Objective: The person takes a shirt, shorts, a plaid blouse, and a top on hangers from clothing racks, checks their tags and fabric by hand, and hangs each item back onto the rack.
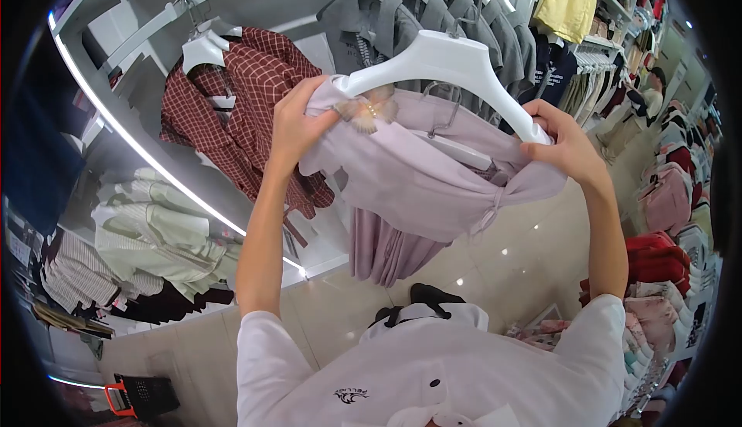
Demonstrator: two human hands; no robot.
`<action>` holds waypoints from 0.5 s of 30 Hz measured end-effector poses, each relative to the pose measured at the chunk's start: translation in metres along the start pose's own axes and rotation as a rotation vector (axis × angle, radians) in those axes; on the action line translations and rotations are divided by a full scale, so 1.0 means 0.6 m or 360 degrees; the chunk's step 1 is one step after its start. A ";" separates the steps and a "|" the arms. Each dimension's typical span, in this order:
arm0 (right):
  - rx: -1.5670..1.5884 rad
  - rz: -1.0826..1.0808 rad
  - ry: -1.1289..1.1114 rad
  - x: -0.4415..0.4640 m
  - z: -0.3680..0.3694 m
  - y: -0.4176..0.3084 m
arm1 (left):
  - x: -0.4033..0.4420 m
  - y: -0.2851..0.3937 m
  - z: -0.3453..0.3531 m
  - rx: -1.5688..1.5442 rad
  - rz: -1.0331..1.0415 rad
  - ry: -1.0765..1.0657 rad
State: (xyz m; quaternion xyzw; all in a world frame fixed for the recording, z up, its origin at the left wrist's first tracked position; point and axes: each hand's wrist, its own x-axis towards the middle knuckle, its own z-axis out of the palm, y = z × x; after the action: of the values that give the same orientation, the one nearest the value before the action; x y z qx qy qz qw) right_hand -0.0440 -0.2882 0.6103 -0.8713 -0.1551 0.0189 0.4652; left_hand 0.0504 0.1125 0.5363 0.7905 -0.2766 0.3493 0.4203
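A white clothes hanger [437, 54] is held up in front of me, with a lilac top [402, 168] hanging from its two ends. My left hand [300, 122] is closed on the top's shoulder at the hanger's left end, beside a peach butterfly-like ornament [369, 110]. At the other end, my right hand [568, 142] grips the hanger tip, with lilac cloth against the fingers. Inside the neck opening shows a second white hanger [456, 151] with a metal hook. Pleated lilac cloth [390, 251] hangs below; its upper part is hidden.
Red checked shirts [255, 106] hang on the rail to the left, grey garments [433, 17] behind. Pale green clothes [154, 222] are lower left. A black basket with orange handle [143, 398] stands on the floor. Clothes racks line the right, where another person [638, 110] is.
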 end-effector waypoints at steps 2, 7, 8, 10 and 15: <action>0.0050 -0.0058 -0.0002 0.001 0.000 -0.005 | 0.009 -0.009 0.009 -0.0041 0.0079 0.0019; 0.0218 0.0006 -0.0092 0.021 0.000 -0.007 | 0.036 -0.041 0.033 -0.0171 -0.0029 -0.0066; 0.0270 0.0024 -0.0094 0.028 0.002 -0.006 | 0.043 -0.049 0.034 -0.0210 -0.0080 -0.0121; 0.0370 0.0043 -0.0105 0.047 0.004 -0.007 | 0.062 -0.062 0.033 -0.0259 -0.0156 -0.0203; 0.0480 -0.0014 -0.0070 0.121 0.007 -0.001 | 0.119 -0.108 0.057 -0.0009 -0.0132 -0.0120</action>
State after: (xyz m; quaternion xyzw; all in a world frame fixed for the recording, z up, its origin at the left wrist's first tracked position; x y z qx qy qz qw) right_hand 0.0243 -0.2634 0.6167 -0.7902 -0.1645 0.0589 0.5874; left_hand 0.1518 0.1049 0.5478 0.8126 -0.2603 0.3008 0.4259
